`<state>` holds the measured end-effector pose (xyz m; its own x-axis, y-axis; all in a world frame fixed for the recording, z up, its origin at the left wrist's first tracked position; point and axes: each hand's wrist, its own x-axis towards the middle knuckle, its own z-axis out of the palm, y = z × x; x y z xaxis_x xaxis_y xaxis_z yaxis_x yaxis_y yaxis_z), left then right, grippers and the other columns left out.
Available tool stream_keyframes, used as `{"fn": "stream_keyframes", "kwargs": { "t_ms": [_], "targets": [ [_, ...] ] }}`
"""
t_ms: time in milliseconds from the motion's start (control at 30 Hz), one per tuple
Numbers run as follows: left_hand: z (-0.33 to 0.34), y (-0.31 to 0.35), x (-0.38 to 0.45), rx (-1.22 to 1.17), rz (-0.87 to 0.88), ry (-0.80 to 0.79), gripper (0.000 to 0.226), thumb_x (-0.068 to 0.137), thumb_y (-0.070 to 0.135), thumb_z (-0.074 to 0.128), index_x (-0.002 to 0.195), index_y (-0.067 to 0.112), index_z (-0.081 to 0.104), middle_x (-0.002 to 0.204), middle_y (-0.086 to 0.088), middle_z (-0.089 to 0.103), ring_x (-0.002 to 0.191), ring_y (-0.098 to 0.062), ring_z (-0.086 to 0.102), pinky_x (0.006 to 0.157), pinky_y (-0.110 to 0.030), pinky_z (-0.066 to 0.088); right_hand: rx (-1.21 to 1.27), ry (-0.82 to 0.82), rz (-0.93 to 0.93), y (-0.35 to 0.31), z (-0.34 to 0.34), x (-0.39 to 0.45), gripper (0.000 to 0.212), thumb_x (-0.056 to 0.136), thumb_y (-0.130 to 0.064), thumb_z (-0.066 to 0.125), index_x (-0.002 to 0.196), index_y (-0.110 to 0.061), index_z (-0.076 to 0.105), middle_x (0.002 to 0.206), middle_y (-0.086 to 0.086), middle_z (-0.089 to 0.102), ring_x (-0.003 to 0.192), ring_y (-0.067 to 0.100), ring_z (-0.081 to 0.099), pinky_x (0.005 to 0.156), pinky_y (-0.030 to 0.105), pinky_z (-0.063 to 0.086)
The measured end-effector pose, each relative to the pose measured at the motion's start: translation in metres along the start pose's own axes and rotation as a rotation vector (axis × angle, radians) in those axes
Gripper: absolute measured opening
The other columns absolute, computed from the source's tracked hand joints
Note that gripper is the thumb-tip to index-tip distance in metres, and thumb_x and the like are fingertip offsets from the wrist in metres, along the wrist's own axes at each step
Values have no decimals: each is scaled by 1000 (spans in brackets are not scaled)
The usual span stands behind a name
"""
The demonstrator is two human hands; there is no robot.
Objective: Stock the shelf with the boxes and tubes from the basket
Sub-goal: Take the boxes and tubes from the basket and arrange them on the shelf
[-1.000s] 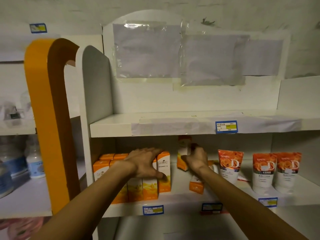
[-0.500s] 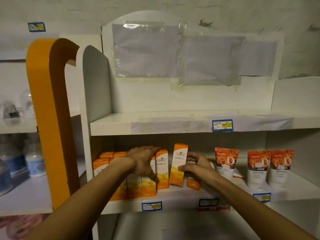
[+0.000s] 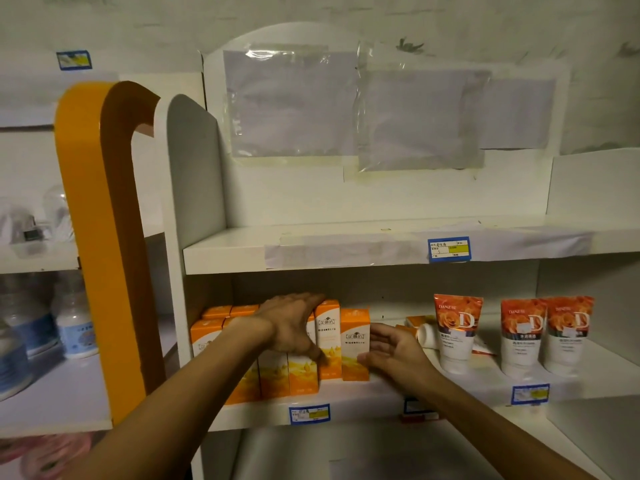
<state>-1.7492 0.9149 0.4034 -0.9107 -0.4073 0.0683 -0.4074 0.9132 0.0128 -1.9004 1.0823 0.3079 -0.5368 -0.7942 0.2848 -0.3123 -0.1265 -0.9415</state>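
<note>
A row of tall orange boxes [image 3: 304, 372] stands at the left end of the lower white shelf [image 3: 450, 388]. My left hand [image 3: 291, 327] lies flat against the tops and fronts of these boxes, fingers stretched out. One more orange box [image 3: 355, 344] stands upright at the row's right end. My right hand [image 3: 391, 351] is spread just right of it, fingertips at its side, holding nothing. Behind that hand lie a small orange box and a white tube [image 3: 420, 325]. Three orange-and-white tubes [image 3: 455, 330] stand upright further right. No basket is in view.
The upper shelf [image 3: 346, 244] carries only a blue price tag [image 3: 448, 249]. An orange curved post [image 3: 90, 237] and a white side panel [image 3: 194, 174] bound the shelf on the left. White bottles [image 3: 74, 327] stand on the neighbouring left shelf. Something pink [image 3: 45, 452] shows at the bottom left.
My right hand brought an orange box forward from the back, stood it at the right end of the row and let go. My left hand stayed on the row.
</note>
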Motion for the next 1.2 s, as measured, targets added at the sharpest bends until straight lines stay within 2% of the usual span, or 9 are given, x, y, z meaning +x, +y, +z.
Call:
{"fn": "stream_keyframes", "kwargs": {
  "t_ms": [400,500,633,733,833,900,1000,1100,1200],
  "targets": [
    [3,0,0,-6,-2,7,117,63,64,82,156,35,17,158,3,35,143,-25,36,118,-47,31,-29,-75,24,-10,16,-3,47,88,1,66,129,-19,54,118,-6,67,106,7,67,82,25,58],
    [4,-1,-1,-5,-6,18,118,61,69,80,155,36,19,156,3,38,142,-25,38,116,-46,34,-53,-56,31,-9,30,-2,48,91,-2,63,135,-17,52,126,-2,65,115,12,63,93,31,56],
    [3,-1,-2,7,-4,24,117,62,77,74,156,35,18,158,4,35,143,-25,36,117,-46,32,-254,9,-19,-3,49,-2,46,98,-18,58,142,-24,47,135,-6,60,124,13,57,103,39,50],
    [0,1,-6,-22,6,27,109,69,76,69,156,36,18,159,4,33,143,-24,36,117,-45,31,-367,35,-38,-1,62,-5,42,101,-29,51,143,-28,44,133,-8,60,119,8,58,99,29,51],
    [-2,1,-8,-26,25,33,100,77,68,70,156,34,19,158,3,35,142,-24,38,116,-44,33,-436,44,-46,-2,71,-9,44,101,-24,51,143,-27,40,134,-8,58,114,4,56,90,18,51],
    [-1,1,-7,-37,28,39,97,79,64,71,156,33,21,156,3,38,139,-23,41,114,-43,36,-413,17,-34,-5,66,-9,49,97,-16,56,142,-28,41,134,-9,57,119,6,55,97,27,51],
    [0,0,-7,-46,33,42,98,77,65,72,156,34,22,155,4,39,139,-22,42,113,-42,37,-368,230,-10,-12,39,-5,51,93,-13,60,141,-25,45,135,-9,54,123,10,51,103,35,48],
    [1,0,-6,-57,28,42,98,76,65,73,155,35,23,154,5,41,138,-22,43,113,-42,38,-629,496,-79,-1,8,3,46,91,-29,63,135,-22,53,134,-2,58,122,16,53,99,30,45],
    [0,1,-4,-57,20,43,98,75,63,75,154,35,24,152,4,43,136,-22,45,111,-42,40,-878,453,88,16,-5,9,66,85,-57,62,136,-18,50,135,3,56,124,22,50,101,34,43]
  ]
}}
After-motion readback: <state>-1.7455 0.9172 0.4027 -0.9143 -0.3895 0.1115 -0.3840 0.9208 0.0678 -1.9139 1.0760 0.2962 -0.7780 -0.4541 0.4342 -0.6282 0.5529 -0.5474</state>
